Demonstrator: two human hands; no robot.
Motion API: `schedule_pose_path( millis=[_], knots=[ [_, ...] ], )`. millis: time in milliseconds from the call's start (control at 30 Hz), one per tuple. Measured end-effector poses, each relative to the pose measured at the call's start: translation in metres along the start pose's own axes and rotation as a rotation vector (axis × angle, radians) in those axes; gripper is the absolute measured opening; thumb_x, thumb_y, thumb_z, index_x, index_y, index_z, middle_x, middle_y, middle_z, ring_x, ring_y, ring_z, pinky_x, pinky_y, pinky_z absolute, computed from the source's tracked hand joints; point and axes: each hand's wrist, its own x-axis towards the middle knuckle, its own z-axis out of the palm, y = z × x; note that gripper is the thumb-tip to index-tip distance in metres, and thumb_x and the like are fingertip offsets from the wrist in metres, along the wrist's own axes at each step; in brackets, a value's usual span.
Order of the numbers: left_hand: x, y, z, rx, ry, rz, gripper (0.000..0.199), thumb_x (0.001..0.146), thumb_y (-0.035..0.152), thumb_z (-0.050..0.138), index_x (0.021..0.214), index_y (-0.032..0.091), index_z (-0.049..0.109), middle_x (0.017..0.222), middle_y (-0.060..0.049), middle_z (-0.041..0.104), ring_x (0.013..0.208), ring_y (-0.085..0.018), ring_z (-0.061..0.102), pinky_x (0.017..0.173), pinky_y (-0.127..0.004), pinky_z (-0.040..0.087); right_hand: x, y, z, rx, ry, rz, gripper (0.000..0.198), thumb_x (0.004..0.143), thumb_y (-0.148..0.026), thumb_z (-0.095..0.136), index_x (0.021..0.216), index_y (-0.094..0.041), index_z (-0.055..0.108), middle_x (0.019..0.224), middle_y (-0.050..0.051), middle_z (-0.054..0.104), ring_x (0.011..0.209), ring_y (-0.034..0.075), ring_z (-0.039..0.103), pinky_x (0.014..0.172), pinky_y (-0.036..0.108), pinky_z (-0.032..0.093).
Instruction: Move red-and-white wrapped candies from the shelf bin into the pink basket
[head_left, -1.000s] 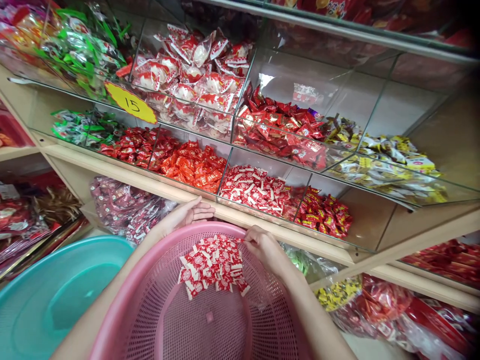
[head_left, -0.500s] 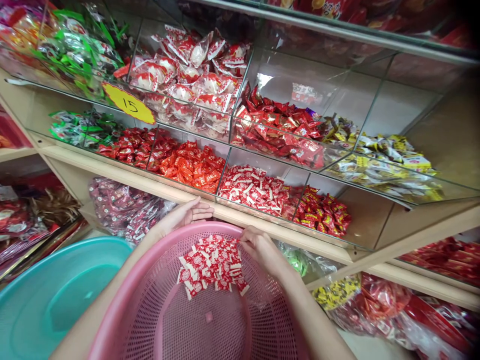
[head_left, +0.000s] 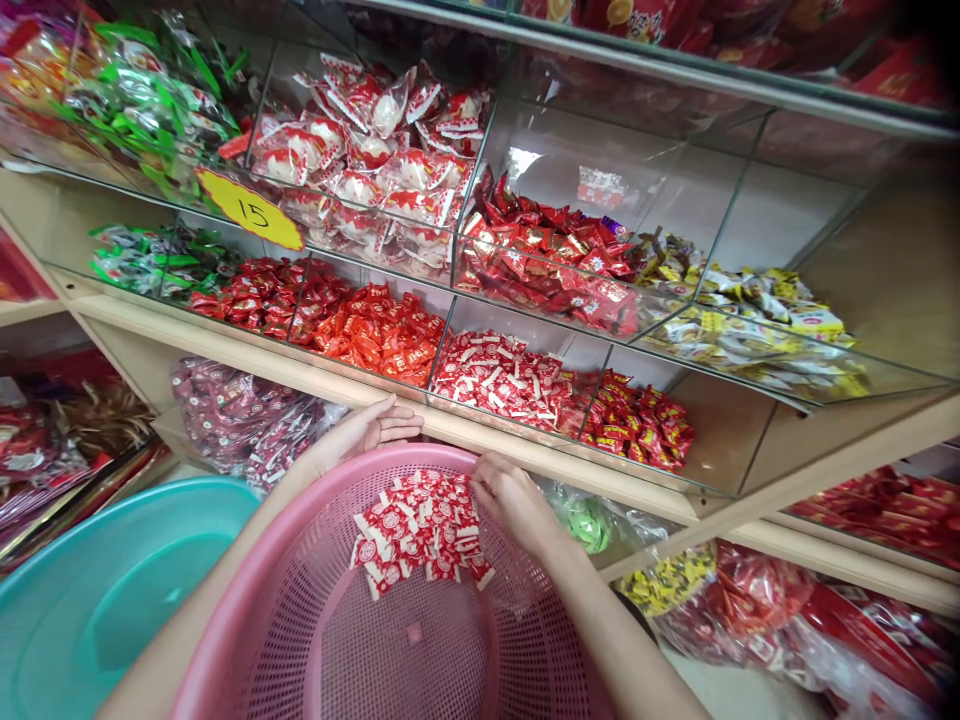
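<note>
A pink plastic basket (head_left: pixel 259 560) with mesh walls stands tilted below the shelf front. Inside its far end lies a heap of small red-and-white wrapped candies (head_left: pixel 420 530). My left hand (head_left: pixel 367 430) rests at the basket's far left rim, its fingers stretched out along the wooden shelf edge (head_left: pixel 450 425). At the far right rim, my right hand (head_left: pixel 510 500) has its fingers curled over the edge, gripping the basket. Just beyond the hands, matching red-and-white candies (head_left: pixel 502 380) fill a glass compartment.
Glass compartments above hold orange-red candies (head_left: pixel 382 330), red-and-yellow candies (head_left: pixel 637 420) and larger red-and-white packets (head_left: pixel 375 170). A yellow price tag (head_left: pixel 251 210) reads 15. To the left sits a teal basin (head_left: pixel 45 600). Bagged candies (head_left: pixel 240 410) lie under the shelf.
The view has shifted slightly, so the shelves appear a little further left. Both hands and the basket keep nearly the same position, and the candies inside lie as before.
</note>
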Motion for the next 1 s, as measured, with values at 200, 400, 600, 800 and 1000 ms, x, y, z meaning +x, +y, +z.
schedule_pose_path(
  millis=[200,400,600,800,1000],
  knots=[
    [-0.0022,0.0016,0.0039,0.007,0.017,0.002,0.033,0.092,0.038,0.042,0.093,0.011,0.062,0.113,-0.015,0.063,0.107,-0.022,0.059,0.101,-0.035,0.040,0.0007,-0.0028,0.0067,-0.045,-0.053,0.036,0.016,0.089,-0.012,0.042,0.081,-0.018,0.055,0.090,0.005,0.056,0.083,0.014,0.056,0.074,0.024,0.040],
    [-0.0036,0.0023,0.0058,-0.001,0.023,-0.002,0.033,0.093,0.037,0.041,0.092,0.011,0.062,0.112,-0.015,0.063,0.105,-0.021,0.060,0.101,-0.035,0.040,-0.0005,-0.0059,0.0047,-0.074,-0.073,0.063,0.013,0.091,-0.023,0.046,0.092,-0.018,0.058,0.100,0.007,0.057,0.090,0.016,0.058,0.078,0.025,0.041],
    [-0.0052,0.0024,0.0056,-0.004,0.023,-0.002,0.032,0.092,0.036,0.043,0.092,0.011,0.063,0.112,-0.015,0.063,0.106,-0.022,0.060,0.099,-0.034,0.041,-0.0010,-0.0072,0.0051,-0.136,-0.107,0.089,0.021,0.094,-0.027,0.040,0.091,-0.019,0.059,0.099,0.006,0.059,0.085,0.015,0.059,0.075,0.024,0.040],
    [-0.0061,0.0009,0.0038,0.008,-0.039,-0.008,0.030,0.090,0.036,0.047,0.090,0.012,0.064,0.108,-0.014,0.065,0.103,-0.022,0.060,0.095,-0.033,0.044,-0.0007,-0.0058,0.0031,-0.087,-0.035,0.100,0.021,0.094,-0.031,0.043,0.093,-0.020,0.060,0.098,0.006,0.060,0.088,0.016,0.059,0.075,0.025,0.040],
    [-0.0083,-0.0050,0.0002,0.360,-0.059,-0.084,0.042,0.079,0.047,0.061,0.094,0.008,0.069,0.095,-0.016,0.068,0.081,-0.023,0.064,0.074,-0.029,0.049,0.0024,-0.0034,-0.0032,0.005,0.101,0.048,0.021,0.093,-0.031,0.043,0.092,-0.021,0.061,0.095,0.005,0.061,0.081,0.015,0.059,0.072,0.026,0.042]
  ],
)
